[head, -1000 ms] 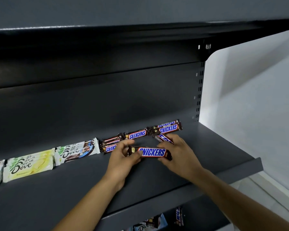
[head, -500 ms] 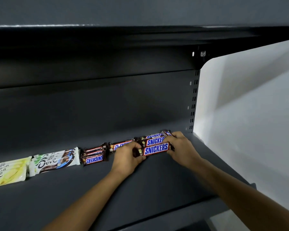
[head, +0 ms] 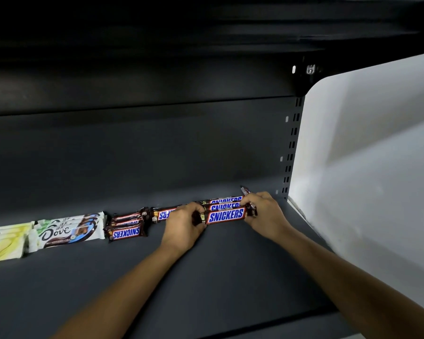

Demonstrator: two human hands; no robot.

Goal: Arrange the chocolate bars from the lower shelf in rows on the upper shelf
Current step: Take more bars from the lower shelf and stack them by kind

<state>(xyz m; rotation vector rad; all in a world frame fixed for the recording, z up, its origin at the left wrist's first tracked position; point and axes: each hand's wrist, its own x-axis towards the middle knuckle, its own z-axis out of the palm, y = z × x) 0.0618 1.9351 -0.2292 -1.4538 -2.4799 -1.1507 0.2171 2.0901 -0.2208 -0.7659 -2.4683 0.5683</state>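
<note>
Two bare forearms reach from the near edge across the dark grey shelf (head: 157, 289). The left hand (head: 181, 228) has its grip clenched on the left end of the front chocolate bar (head: 225, 215), fingers curled over the wrapper. The right hand (head: 267, 214) has its grip pinching the same bar's right end. That bar lies flat toward the far side of the shelf, right of centre, its label facing up.

Just behind it and touching lie two more bars (head: 224, 206) of the same brand, parallel to it, the rearmost near the back panel (head: 157, 155). A dark wrapper end (head: 245, 190) sticks up beyond the right hand's knuckles; whether that hand grasps it cannot be told.

Left of the left hand lies a single bar (head: 163, 214), partly hidden by the hand, then a small stack of bars (head: 126, 232) with the label upside down. Further left come white-wrapped bars (head: 66, 232) and yellow-wrapped bars (head: 3, 241), running off the left edge. At the far right, a slotted upright (head: 291, 148) meets a white side wall (head: 365, 167).
</note>
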